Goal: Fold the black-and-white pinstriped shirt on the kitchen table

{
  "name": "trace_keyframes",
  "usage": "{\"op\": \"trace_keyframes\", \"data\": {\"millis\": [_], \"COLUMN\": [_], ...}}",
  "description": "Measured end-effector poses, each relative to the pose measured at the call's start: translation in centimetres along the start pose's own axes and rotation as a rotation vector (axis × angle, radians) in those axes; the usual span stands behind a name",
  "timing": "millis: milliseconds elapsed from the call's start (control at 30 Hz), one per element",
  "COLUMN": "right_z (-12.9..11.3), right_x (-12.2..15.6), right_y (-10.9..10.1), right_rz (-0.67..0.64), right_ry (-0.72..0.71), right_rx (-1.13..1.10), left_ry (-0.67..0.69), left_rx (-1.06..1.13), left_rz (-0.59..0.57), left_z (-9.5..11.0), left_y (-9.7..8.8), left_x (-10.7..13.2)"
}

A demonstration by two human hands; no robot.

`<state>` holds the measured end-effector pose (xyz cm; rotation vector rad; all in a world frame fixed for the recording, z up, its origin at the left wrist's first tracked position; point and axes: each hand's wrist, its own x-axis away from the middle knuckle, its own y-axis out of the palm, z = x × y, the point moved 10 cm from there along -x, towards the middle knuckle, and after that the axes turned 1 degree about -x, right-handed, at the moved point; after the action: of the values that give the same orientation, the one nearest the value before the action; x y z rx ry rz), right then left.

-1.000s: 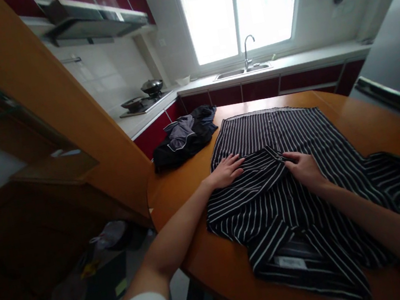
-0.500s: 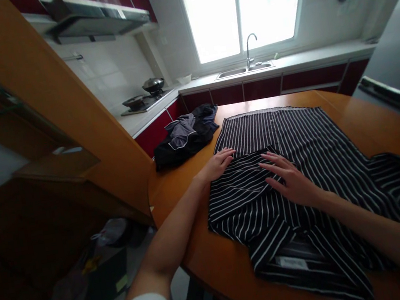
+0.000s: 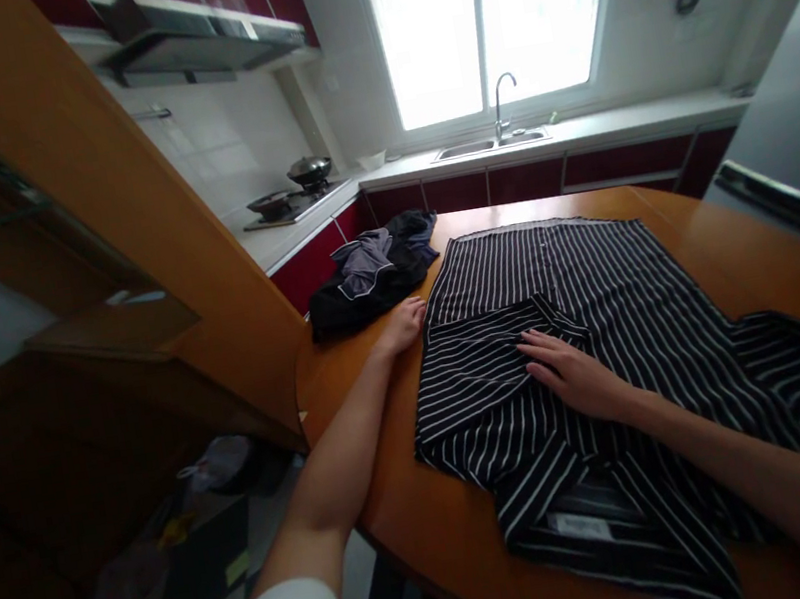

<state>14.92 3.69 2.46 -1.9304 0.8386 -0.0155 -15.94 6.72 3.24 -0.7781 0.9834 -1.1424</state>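
Note:
A black shirt with white stripes (image 3: 621, 305) lies spread on the wooden table, its collar and label toward me. One sleeve is folded across the body on the left; the other stretches out to the right. At the shirt's left edge is my left hand (image 3: 402, 326), fingers curled together on the cloth's border. My right hand (image 3: 580, 380) rests palm down on the folded sleeve, its fingers stretched out and slightly apart.
A heap of dark and grey clothes (image 3: 372, 268) lies on the table (image 3: 402, 502) at the far left. Behind stand a counter with a sink (image 3: 467, 149) and a stove with pans (image 3: 310, 170). A wooden cabinet (image 3: 213, 268) rises on the left, a fridge (image 3: 795, 105) on the right.
My left hand has moved left from the folded sleeve to the shirt's edge, and its fingers have curled. The right hand has shifted slightly down and settled on the sleeve.

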Motion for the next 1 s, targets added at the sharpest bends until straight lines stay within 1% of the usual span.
{"op": "trace_keyframes", "data": {"millis": [100, 167, 233, 300, 400, 500, 567, 633, 733, 833, 933, 1000], "right_z": [2.0, 4.0, 6.1, 8.0, 9.5, 9.9, 9.7, 9.3, 8.7, 8.6, 9.4, 9.8], "right_x": [-0.2, 0.0, 0.3, 0.6, 0.7, 0.7, 0.6, 0.4, 0.1, 0.1, 0.0, -0.1], "right_y": [-3.1, -4.7, -5.8, -6.3, -6.2, -5.9, -5.6, -5.5, -6.3, -7.3, -7.3, -7.0], "right_rz": [0.221, 0.313, 0.339, 0.328, 0.285, 0.255, 0.244, 0.251, 0.329, 0.422, 0.419, 0.406], "right_ry": [0.116, 0.211, 0.307, 0.393, 0.465, 0.499, 0.505, 0.482, 0.415, 0.375, 0.387, 0.391], "right_rx": [0.023, 0.093, 0.164, 0.206, 0.217, 0.195, 0.161, 0.103, -0.001, -0.061, -0.058, -0.024], "left_ry": [0.041, 0.096, 0.128, 0.122, 0.131, 0.135, 0.111, 0.080, 0.018, -0.040, -0.038, 0.011], "left_rx": [0.054, 0.109, 0.122, 0.093, 0.076, 0.052, 0.021, -0.002, -0.052, -0.143, -0.199, -0.190], "left_rz": [0.037, -0.002, -0.076, -0.132, -0.166, -0.177, -0.156, -0.117, -0.069, -0.058, -0.056, -0.043], "left_z": [0.0, 0.6, 1.1, 1.2, 1.2, 1.2, 1.1, 1.1, 1.2, 1.4, 2.2, 3.6], "left_y": [-1.3, -1.1, -0.3, 0.5, 1.0, 1.3, 1.3, 1.2, 1.0, 1.1, 1.1, 1.0], "left_x": [0.0, 0.1, 0.3, 0.5, 0.6, 0.7, 0.6, 0.4, 0.3, 0.5, 0.9, 1.2]}}
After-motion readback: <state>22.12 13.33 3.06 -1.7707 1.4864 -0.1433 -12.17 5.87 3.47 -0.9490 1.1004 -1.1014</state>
